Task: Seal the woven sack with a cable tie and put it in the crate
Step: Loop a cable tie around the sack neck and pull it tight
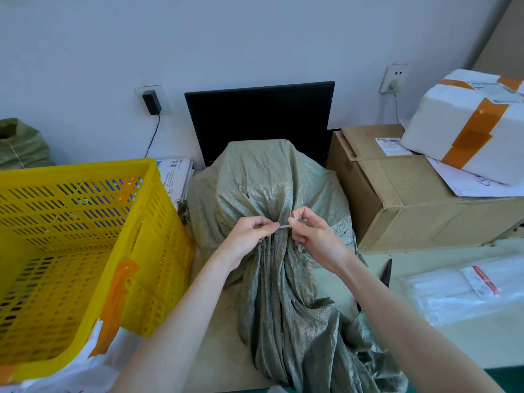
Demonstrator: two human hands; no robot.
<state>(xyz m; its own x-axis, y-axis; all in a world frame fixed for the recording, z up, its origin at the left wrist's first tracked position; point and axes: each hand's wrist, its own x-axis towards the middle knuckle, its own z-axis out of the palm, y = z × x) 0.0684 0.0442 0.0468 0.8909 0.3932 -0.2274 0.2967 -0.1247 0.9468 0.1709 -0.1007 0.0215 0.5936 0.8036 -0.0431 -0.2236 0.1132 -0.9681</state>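
Head view, left to right. Yellow perforated plastic crate [76, 239] sits at the left edge of the tabletop [377, 265], open side up, patched with orange tape, touching or just beside the sack. Grey-green woven plastic sack [263, 180] stands mid-table against a black monitor [259, 114]; its bulk is at the far side, and the gathered neck runs from there toward the person, the loose mouth spilling over the near edge. So the sack's long axis runs far-to-near, while the thin pale cable tie [284, 226] crosses the neck left-to-right, at right angles to it. Left hand [246, 236] pinches one end of the tie with fingers curled; right hand [309, 234] pinches the other end the same way. Both hands sit right on the neck, equally near it. Can't tell whether the tail is through the head yet; judgement: the tie is being threaded or cinched, seal not done. The crate lies left of the hands, so the left arm is nearer for the lift.

Right of the sack: brown cardboard box [411, 194] with a white foam box taped in orange [467, 123] on top. Dark scissors [385, 272] and clear plastic bags [467, 293] lie at the right edge. White wall behind, two sockets. Another green sack [19, 143] far left.
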